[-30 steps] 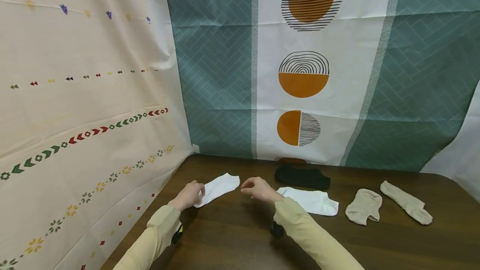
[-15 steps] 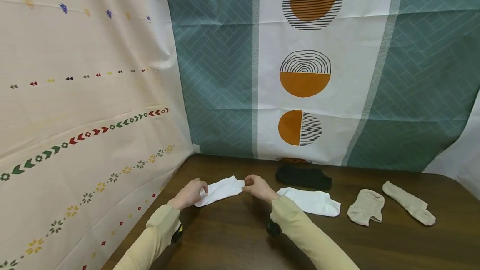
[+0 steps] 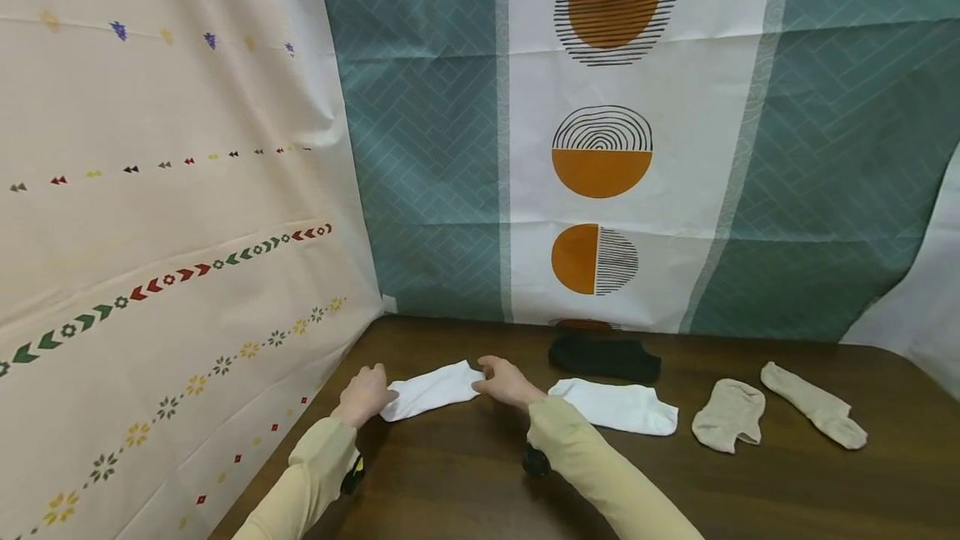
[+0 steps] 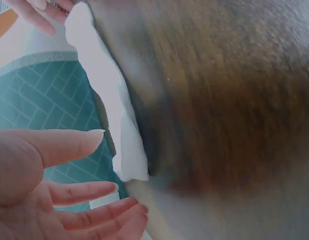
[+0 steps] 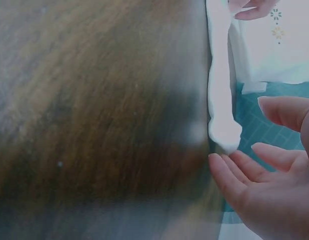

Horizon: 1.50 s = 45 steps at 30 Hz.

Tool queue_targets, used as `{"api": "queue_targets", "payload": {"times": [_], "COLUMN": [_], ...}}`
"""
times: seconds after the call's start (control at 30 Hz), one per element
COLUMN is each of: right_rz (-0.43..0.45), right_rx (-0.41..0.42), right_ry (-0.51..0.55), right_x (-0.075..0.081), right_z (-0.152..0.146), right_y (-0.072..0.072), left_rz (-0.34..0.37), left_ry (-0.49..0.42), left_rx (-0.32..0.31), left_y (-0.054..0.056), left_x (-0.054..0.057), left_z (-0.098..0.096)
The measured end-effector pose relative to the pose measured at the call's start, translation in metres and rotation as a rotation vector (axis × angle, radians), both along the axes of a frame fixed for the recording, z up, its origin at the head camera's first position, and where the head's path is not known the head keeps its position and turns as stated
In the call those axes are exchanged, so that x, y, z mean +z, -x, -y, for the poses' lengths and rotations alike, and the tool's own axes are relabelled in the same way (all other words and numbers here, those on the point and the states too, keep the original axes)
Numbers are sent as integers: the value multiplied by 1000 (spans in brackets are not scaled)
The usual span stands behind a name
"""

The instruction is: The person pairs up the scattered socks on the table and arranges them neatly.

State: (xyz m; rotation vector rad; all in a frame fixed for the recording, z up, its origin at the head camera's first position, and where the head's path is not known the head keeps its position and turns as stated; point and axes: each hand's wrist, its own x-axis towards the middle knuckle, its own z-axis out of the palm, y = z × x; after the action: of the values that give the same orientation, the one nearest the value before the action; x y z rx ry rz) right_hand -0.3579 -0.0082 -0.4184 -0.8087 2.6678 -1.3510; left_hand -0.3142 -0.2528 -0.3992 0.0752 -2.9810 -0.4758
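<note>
A white ankle sock (image 3: 433,390) lies flat on the dark wooden table, between my two hands. My left hand (image 3: 365,394) is at its left end; in the left wrist view the thumb (image 4: 77,145) and fingers are extended and apart from each other, with nothing pinched. At the sock's right end is my right hand (image 3: 508,382). The right wrist view has its fingertips (image 5: 217,162) right at the end of the sock, while the thumb stands well away from them. Both palms face inward along the sock.
Right of my right hand lies a second white sock (image 3: 618,405), with a black sock (image 3: 604,357) behind it. Farther right are two beige socks, one short and wide (image 3: 729,415), one long and narrow (image 3: 813,404). Patterned cloths hang behind and left of the table (image 3: 450,482).
The white sock has turned a little flatter and its right end has come to my right hand. My left hand has drawn back slightly left, and its fingers have let go of the sock.
</note>
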Motion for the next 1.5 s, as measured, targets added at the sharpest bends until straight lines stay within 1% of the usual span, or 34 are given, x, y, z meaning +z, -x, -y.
{"api": "queue_targets", "payload": {"times": [0.07, 0.13, 0.27, 0.33, 0.5, 0.6, 0.83, 1.03, 1.33, 1.5], "right_rz": [6, 5, 2, 26, 119, 140, 164, 141, 152, 142], "right_rx": [-17, -33, -64, -75, -97, -129, -183, -245, -236, -235], "right_ry": [9, 14, 19, 39, 138, 164, 165, 153, 144, 124], "right_x": [-2, -3, -4, -3, -2, -3, -12, -13, -10, -12], "right_z": [0, 0, -1, -1, 2, 5, 14, 13, 11, 9], "right_y": [-1, -1, -2, -3, -8, -10, -6, -3, -2, -3], "left_rz": [24, 31, 13, -3, -36, -50, -69, -85, -118, -157], "left_ry": [-12, -18, -31, -35, -46, -51, -50, -53, -45, -41], "left_rx": [15, 18, 15, 17, 8, -8, -28, -56, -76, -103], "left_y": [-1, -1, 0, 1, 1, 1, 0, 4, 6, 7], "left_x": [-2, -3, -4, -3, -5, -7, -11, -11, -12, -13], "left_z": [1, 1, 1, 0, 2, 3, 8, 6, 7, 6]}}
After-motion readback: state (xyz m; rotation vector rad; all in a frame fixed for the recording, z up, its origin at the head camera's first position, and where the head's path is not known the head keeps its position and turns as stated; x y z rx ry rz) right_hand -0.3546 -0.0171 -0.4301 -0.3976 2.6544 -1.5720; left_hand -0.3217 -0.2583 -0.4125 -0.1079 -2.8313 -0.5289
